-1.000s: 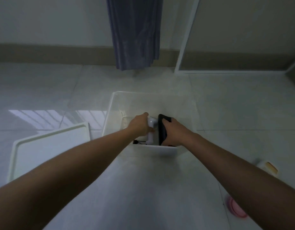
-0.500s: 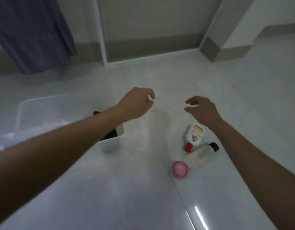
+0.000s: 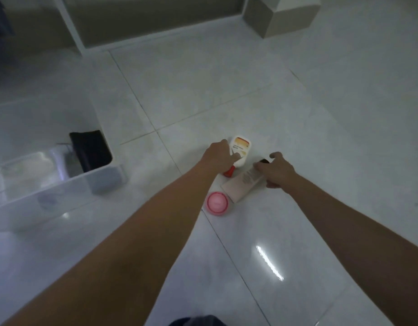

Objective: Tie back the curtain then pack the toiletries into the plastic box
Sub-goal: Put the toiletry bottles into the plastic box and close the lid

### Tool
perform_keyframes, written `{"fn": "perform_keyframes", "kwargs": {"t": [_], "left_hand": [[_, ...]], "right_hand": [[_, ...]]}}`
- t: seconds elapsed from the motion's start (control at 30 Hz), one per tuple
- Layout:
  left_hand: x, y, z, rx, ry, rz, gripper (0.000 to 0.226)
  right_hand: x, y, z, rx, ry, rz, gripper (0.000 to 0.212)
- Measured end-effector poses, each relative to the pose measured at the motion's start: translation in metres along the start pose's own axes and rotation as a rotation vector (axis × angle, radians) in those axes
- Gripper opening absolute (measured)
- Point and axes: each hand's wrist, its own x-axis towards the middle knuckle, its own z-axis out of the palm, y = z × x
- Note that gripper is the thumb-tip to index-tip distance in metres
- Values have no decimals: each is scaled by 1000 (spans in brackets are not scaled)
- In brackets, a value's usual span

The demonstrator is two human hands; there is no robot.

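Left hand fingers curl onto the bottle; right hand fingers curl around the tube, pink jar nearby.

Before us, a white red-capped plastic bottle with our orange-yellow label, round pink jar, pale black-capped tube, glossy white tiled floor.

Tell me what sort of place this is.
Probably a room in a home, perhaps by a bathroom, though that is a guess. The floor is glossy pale tile, with a white door frame behind. Toiletries lie on the tiles: a white bottle, a tube, a pink jar.
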Motion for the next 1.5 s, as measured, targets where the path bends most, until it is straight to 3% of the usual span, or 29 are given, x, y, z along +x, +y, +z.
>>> {"fn": "perform_keyframes", "kwargs": {"t": [0.2, 0.43, 0.53, 0.63, 0.77, 0.93, 1.03, 1.3, 1.5], "left_hand": [[9, -4, 18, -53, 85, -61, 55], [3, 1, 12, -141, 34, -138, 54], [-11, 2, -8, -159, 22, -150, 57], [-28, -5, -39, -204, 26, -160, 56], [-67, -12, -98, -136, 16, -70, 53], [-139, -36, -198, -151, 86, -67, 33], [-189, -71, -257, -76, 208, -149, 27], [-254, -201, -297, -169, 314, -411, 30], [-251, -242, -299, -85, 281, -450, 33]], "right_hand": [[2, 2, 13, 87, -28, -25, 40], [0, -15, 6, 195, -107, 13, 49], [-4, -35, -4, 277, -153, -11, 36], [-11, -62, -17, 352, -144, -61, 11], [-15, -98, -29, 546, -153, -70, 8], [-40, -157, -1, 882, -378, -96, 20], [-74, -194, 29, 1006, -553, -103, 15], [-178, -251, 107, 733, -946, -156, 30], [-208, -255, 155, 478, -959, -301, 37]]}}
